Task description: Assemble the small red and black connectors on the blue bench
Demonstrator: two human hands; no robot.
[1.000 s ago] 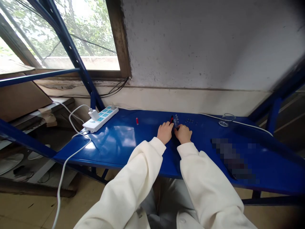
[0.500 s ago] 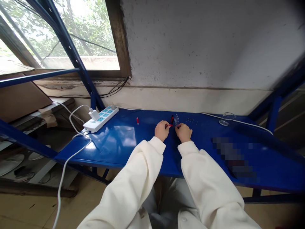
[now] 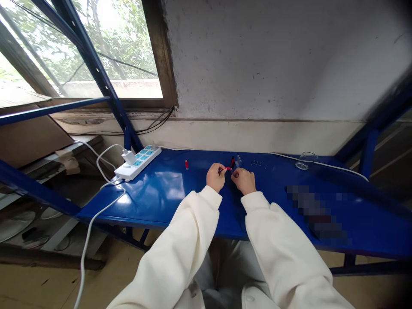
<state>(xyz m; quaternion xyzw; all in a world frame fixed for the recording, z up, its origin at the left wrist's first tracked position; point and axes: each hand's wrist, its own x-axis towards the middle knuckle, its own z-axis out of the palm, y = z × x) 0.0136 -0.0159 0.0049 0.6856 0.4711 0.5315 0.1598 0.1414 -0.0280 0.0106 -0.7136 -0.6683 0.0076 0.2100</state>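
Observation:
Over the middle of the blue table, my left hand point(image 3: 216, 177) pinches a slim red piece point(image 3: 228, 168), too small to name. Its tip points toward my right hand point(image 3: 245, 180). The right fingers are closed around a small clear piece, mostly hidden by the fingertips. The two hands nearly meet at the red tip; whether the pieces touch, I cannot tell. Just beyond them stand a knobbly clear plastic strip point(image 3: 238, 160) and a small black-and-red object point(image 3: 232, 161). To the left, a short red cylinder point(image 3: 186, 164) with a pale end sits on the table.
Several tiny screw-like pieces point(image 3: 258, 163) lie in a row right of the hands. A clear glass dish point(image 3: 305, 161) stands farther right, near a white cable. A white power strip point(image 3: 138, 163) lies at left. A pixelated dark object point(image 3: 317, 212) rests at right.
My right hand has moved left and slightly nearer, away from the clear strip, closing on the red piece's tip. My left hand has shifted slightly left.

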